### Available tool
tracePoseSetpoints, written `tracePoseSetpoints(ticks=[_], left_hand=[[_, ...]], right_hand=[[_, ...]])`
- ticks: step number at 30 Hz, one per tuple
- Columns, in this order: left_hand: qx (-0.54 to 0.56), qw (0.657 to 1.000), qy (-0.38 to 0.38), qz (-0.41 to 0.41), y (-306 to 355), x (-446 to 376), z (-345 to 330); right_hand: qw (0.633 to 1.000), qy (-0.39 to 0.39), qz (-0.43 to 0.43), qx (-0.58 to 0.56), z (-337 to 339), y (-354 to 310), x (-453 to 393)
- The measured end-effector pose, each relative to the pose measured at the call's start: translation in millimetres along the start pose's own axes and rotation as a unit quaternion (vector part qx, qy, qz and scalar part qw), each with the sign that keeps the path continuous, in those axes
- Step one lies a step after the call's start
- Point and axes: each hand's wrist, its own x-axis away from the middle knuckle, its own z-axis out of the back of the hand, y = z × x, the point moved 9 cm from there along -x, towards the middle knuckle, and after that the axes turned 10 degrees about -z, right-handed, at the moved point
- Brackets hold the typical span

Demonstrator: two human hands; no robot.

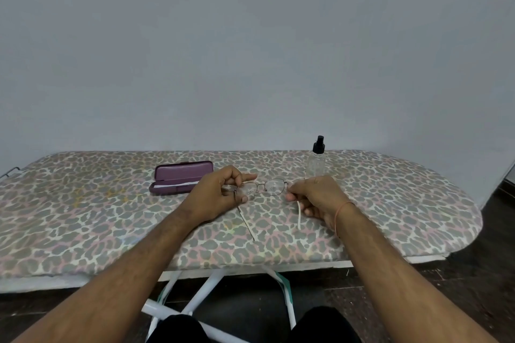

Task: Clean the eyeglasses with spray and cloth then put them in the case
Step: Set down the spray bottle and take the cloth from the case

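Thin metal-framed eyeglasses (274, 186) with pale temple arms are held just above the leopard-print ironing board (111, 217). My left hand (216, 194) pinches the left lens rim. My right hand (317, 198) grips the right hinge, and both temple arms are unfolded toward me. A purple glasses case (182, 172) lies open at the left, with a white strip inside that may be the cloth. A clear spray bottle (316, 160) with a black nozzle stands upright just behind my right hand.
The board's rounded end (473, 217) is at the right and its front edge runs close to my knees. White folding legs (211, 287) stand below. A plain grey wall rises behind the board; dark floor shows at the right.
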Motion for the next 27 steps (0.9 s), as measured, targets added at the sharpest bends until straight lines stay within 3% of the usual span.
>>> tracePoseSetpoints(ticks=[10, 15, 17, 21, 25, 27], left_hand=[[-0.035, 0.998, -0.022, 0.04, -11, 11, 18], [-0.05, 0.998, 0.009, 0.043, 5, 28, 44], [-0.058, 0.996, 0.053, 0.033, 11, 37, 65], [-0.16, 0.969, 0.181, 0.042, 2, 61, 118], [-0.218, 0.934, 0.24, 0.15, -37, 92, 149], [-0.186, 0.929, 0.242, 0.208, -54, 101, 153]], right_hand=[[0.995, 0.044, 0.032, 0.085, 8, -2, 1], [0.983, 0.09, 0.073, 0.142, 11, -12, 6], [0.953, 0.137, 0.124, 0.242, 7, -28, 15], [0.848, 0.215, 0.247, 0.417, -22, -61, 38], [0.812, 0.165, 0.345, 0.44, -72, -78, 48], [0.802, 0.146, 0.369, 0.447, -98, -85, 49]])
